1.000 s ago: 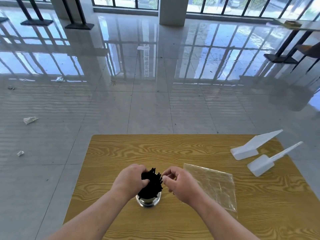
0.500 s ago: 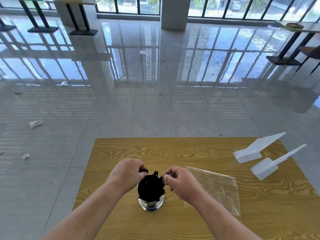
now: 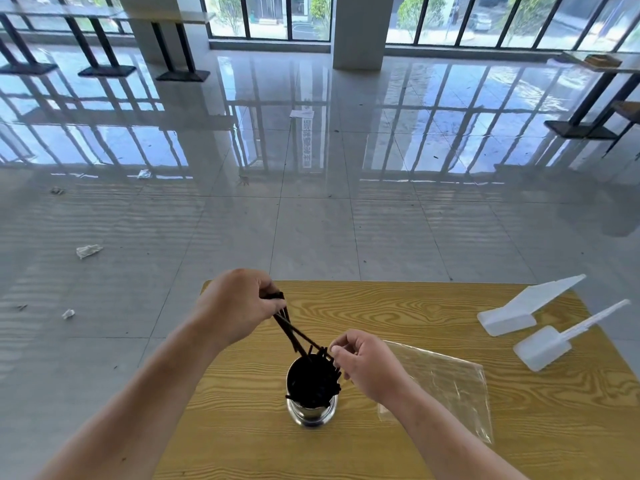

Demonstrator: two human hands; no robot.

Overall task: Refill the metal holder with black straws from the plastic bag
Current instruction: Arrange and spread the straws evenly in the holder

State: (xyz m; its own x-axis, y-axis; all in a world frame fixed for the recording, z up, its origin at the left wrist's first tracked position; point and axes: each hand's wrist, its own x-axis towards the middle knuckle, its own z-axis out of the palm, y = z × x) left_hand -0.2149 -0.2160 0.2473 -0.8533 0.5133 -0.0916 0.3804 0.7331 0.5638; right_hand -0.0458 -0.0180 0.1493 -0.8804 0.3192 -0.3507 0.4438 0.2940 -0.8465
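Observation:
A shiny metal holder [image 3: 312, 412] stands upright on the wooden table [image 3: 398, 317], packed with black straws [image 3: 313, 379]. My left hand [image 3: 239, 306] is raised above and to the left of it, shut on a few black straws that slant down toward the holder's mouth. My right hand [image 3: 367, 367] is at the holder's right rim, fingertips pinched at the straw tops there. The clear plastic bag [image 3: 446, 382] lies flat on the table just right of my right hand.
Two white plastic scoops [image 3: 519, 311] [image 3: 550, 344] lie at the table's far right. The table's far edge borders a glossy tiled floor with crumpled paper scraps [image 3: 88, 251] on the left. Black table frames stand far off by the windows.
My left hand has risen up and to the left, lifting a few straws part way out of the holder. My right hand stayed at the rim.

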